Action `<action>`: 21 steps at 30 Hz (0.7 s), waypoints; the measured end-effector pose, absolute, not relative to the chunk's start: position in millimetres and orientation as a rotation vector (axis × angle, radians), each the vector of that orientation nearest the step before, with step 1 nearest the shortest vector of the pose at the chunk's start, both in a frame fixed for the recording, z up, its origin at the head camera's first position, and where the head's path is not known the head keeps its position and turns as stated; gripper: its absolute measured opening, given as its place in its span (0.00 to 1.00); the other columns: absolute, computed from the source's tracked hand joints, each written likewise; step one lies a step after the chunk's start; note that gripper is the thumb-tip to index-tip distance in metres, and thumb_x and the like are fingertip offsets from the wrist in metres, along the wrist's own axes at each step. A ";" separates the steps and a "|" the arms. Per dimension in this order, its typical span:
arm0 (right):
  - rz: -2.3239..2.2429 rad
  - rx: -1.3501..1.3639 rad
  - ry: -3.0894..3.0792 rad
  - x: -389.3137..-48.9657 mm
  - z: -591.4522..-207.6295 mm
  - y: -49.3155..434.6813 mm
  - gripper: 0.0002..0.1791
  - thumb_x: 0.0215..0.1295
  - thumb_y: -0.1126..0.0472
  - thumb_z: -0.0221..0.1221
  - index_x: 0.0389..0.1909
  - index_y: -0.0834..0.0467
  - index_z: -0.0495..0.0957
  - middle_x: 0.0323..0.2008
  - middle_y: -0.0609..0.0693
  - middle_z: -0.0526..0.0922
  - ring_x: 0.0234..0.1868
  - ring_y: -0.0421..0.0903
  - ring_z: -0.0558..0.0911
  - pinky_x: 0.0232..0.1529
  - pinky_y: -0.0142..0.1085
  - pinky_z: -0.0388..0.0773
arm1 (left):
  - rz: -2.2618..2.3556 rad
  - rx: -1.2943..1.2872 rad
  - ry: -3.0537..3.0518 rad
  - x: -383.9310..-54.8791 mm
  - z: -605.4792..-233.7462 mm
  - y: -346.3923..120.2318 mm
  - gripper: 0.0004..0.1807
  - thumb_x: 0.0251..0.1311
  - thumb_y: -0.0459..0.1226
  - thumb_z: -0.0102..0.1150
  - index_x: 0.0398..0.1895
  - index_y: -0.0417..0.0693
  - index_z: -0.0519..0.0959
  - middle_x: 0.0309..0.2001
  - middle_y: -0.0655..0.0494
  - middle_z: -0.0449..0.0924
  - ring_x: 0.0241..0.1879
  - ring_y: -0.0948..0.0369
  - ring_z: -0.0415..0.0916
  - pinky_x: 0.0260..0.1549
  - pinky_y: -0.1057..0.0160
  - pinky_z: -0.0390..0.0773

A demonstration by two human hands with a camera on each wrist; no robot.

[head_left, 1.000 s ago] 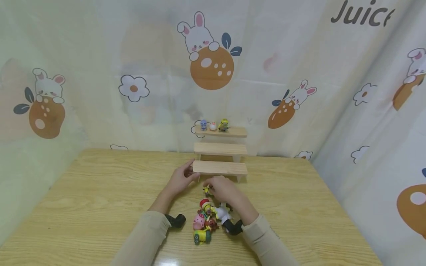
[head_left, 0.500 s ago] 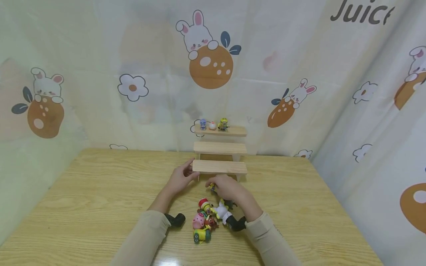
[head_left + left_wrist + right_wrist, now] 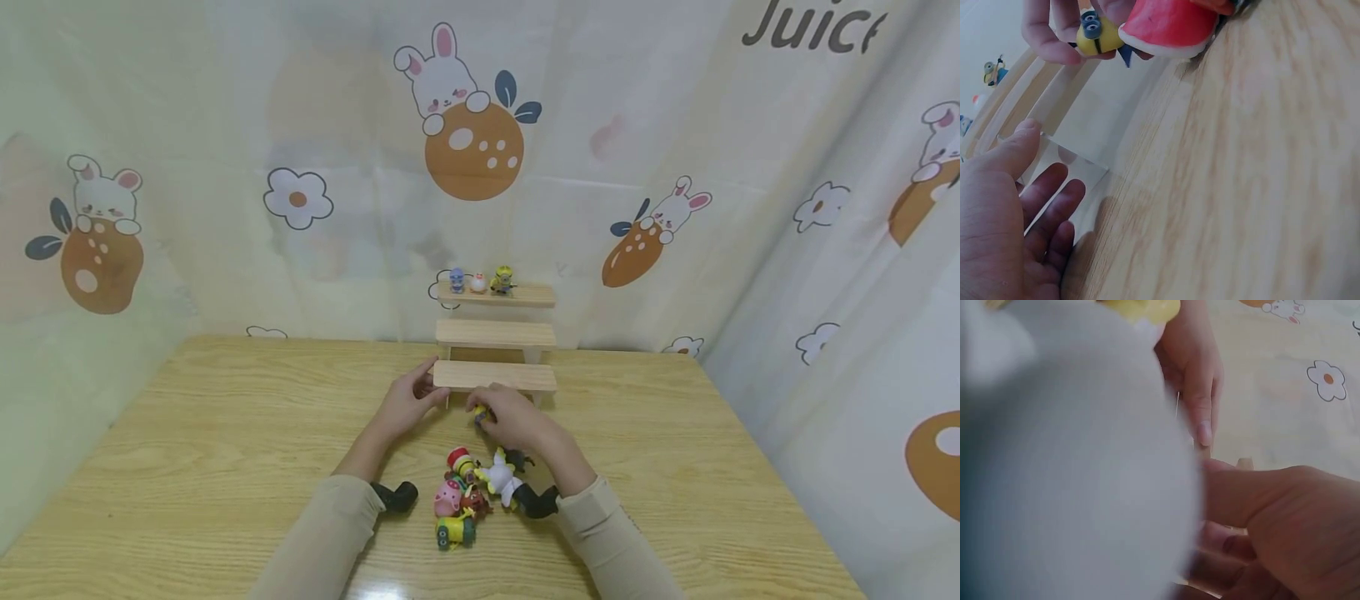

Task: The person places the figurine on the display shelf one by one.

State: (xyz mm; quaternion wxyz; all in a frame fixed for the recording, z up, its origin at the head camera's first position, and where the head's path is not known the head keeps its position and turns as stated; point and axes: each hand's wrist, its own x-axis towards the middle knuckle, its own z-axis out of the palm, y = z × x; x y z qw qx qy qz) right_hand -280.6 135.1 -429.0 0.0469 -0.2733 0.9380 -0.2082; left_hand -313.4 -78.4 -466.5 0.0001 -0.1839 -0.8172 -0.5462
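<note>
My left hand holds the left end of the lowest board of a three-step wooden display shelf. In the left wrist view, its thumb touches the board's end and the other fingers are partly bent beside the clear side support. My right hand pinches a small yellow-and-blue minion figure just in front of that board. The left wrist view shows the minion's goggled head between the fingers. A blurred white shape covers much of the right wrist view.
Nearer me lie several toys: a red-hatted figure, a pink pig, a brown figure, a yellow-green one and a white one. On the top board stand a blue figure, a white one and a minion.
My right hand has moved away from the toy pile, slightly right and towards the lowest board, carrying the minion figure. The left hand stays at the board's end.
</note>
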 end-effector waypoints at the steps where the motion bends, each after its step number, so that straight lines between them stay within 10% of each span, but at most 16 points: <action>1: -0.643 -0.832 2.870 -280.8 -428.4 135.2 0.13 0.63 0.67 0.58 0.48 0.55 0.77 0.45 0.50 0.79 0.44 0.45 0.76 0.45 0.41 0.74 | -1.717 -0.576 -2.567 -313.1 -466.1 -78.3 0.36 0.62 0.41 0.60 0.71 0.41 0.58 0.47 0.42 0.80 0.43 0.54 0.79 0.45 0.60 0.77; 21: -0.601 -0.744 2.921 -283.2 -422.4 134.8 0.11 0.57 0.66 0.64 0.40 0.55 0.77 0.31 0.45 0.80 0.30 0.41 0.73 0.34 0.35 0.72 | -1.696 -0.560 -2.547 -311.4 -464.8 -76.0 0.35 0.62 0.39 0.60 0.70 0.38 0.60 0.45 0.42 0.81 0.43 0.51 0.79 0.45 0.56 0.78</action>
